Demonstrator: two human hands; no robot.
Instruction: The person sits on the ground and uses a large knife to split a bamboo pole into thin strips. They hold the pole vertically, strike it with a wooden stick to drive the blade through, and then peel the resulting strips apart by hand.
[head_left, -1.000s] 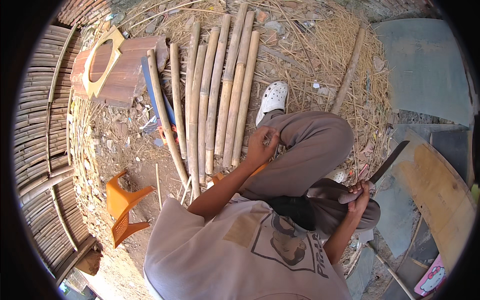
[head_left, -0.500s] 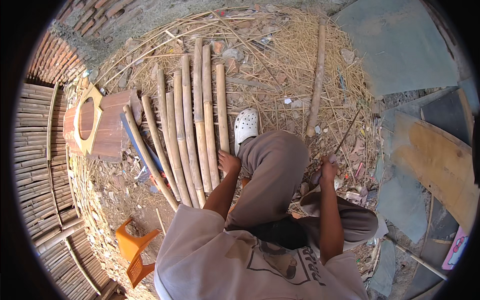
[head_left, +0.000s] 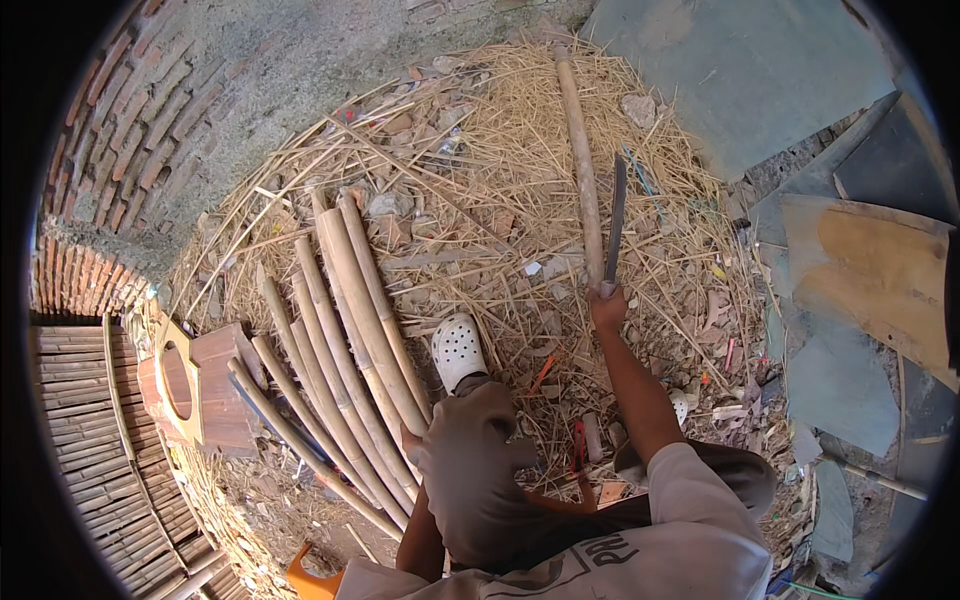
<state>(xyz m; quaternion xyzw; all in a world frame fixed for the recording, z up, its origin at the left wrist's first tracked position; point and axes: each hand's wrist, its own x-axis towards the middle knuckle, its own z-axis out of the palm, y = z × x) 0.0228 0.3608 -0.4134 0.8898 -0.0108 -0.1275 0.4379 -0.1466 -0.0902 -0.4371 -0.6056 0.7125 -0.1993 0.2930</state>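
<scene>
My right hand [head_left: 608, 308] is closed around the handle of a machete. Its dark, slightly curved blade [head_left: 618, 205] points away from me, beside a long thick bamboo pole [head_left: 578, 140] that lies on the straw. To the left, several cut bamboo poles [head_left: 345, 290] lie side by side, fanned out and pointing away. My left hand [head_left: 409, 439] is mostly hidden behind my bent knee, at the near end of the rightmost poles; its fingers cannot be made out.
Straw and rubble [head_left: 500, 130] cover the ground. Grey-green sheets [head_left: 740, 80] and a tan panel [head_left: 870, 270] lie at the right. A brick wall [head_left: 150, 120] rises at the far left, near a brown board [head_left: 225, 375]. An orange plastic chair [head_left: 315, 580] shows at the lower edge.
My right hand has moved forward and left with the machete, whose blade now points almost straight away from me. My left hand has slipped behind my knee. The whole view has shifted.
</scene>
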